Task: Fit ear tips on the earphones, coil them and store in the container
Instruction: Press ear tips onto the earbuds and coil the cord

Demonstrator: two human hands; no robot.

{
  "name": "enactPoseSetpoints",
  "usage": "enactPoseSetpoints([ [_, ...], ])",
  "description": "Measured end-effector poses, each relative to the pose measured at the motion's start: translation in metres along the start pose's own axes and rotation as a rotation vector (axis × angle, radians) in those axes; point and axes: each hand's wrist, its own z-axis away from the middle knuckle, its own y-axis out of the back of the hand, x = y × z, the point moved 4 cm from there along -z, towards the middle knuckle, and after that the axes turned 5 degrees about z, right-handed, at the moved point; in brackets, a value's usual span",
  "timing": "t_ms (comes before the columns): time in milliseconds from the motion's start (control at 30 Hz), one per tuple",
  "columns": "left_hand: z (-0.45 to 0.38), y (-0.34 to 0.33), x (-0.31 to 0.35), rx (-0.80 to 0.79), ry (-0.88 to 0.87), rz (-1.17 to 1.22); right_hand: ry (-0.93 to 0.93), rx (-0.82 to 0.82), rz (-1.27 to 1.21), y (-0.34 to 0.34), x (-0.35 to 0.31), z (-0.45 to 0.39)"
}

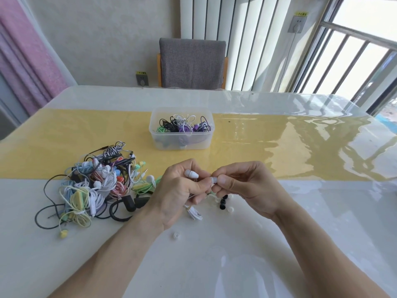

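Nearest to us, at six o'clock on the table (236, 265), a single loose white ear tip (176, 235) lay apart from the rest. Just beyond it our left hand (180, 190) curled round a white earbud (191, 173), whose bundled white cable (193, 212) trailed out below the palm. Our right hand (242, 186) pinched a small white ear tip (213, 180) between thumb and forefinger, close against the left fingertips; whether it was already seated on a second bud we could not tell. Under the hands lay a scatter of spare tips (224, 201), some black, some pale.

We judged ourselves mid-fitting on this pair, with its storing yet to do, though its cable already looked part-bundled.

At nine o'clock sat a large tangled pile of earphones (96, 183) in many colours, so most of the work looked left. Farther out at twelve o'clock, on the yellow runner (279, 151), the clear container (181, 129) held several coiled sets, black, white, purple and green: a fair batch finished. Beyond the table's far edge stood a grey chair (192, 62).
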Motion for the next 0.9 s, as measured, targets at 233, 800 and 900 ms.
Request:
enactPoseSetpoints([
  [233, 0.000, 0.001, 0.001, 0.040, 0.001, -0.002, 0.117, 0.118, 0.144, 0.002, -0.003, 0.000],
  [800, 0.007, 0.002, 0.011, 0.265, -0.614, -0.534, -0.004, 0.143, -0.079, -0.002, -0.004, 0.003],
  [900, 0.009, 0.000, 0.012, 0.258, -0.644, -0.542, -0.009, 0.153, -0.047, -0.002, -0.005, 0.003],
])
